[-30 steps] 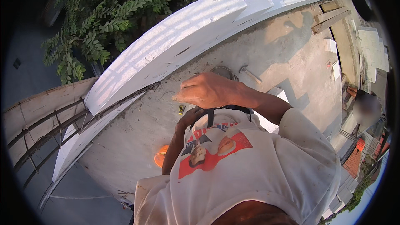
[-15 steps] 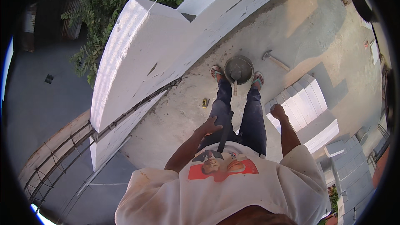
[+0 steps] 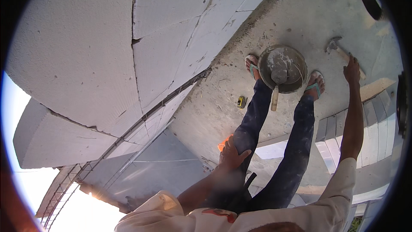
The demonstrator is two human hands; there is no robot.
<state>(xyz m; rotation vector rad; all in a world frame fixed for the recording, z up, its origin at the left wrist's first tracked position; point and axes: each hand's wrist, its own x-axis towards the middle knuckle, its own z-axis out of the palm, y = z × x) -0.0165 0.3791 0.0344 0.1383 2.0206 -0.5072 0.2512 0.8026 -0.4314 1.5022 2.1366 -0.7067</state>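
1. Hammer (image 3: 342, 52): on concrete floor (image 3: 206, 116), right of the bucket (image 3: 296, 77), near right foot (image 3: 315, 85).
2. Right hand (image 3: 352, 71): at the handle; too small to tell whether fingers are closed round it.
3. For a sound grip: wrap the wood fully, thumb opposing, wrist straight.
4. Left hand (image 3: 233, 154): spread on left leg (image 3: 253, 124), nothing held; decent brace for bending.

yellow tape measure (image 3: 241, 102) on concrete floor (image 3: 206, 116)
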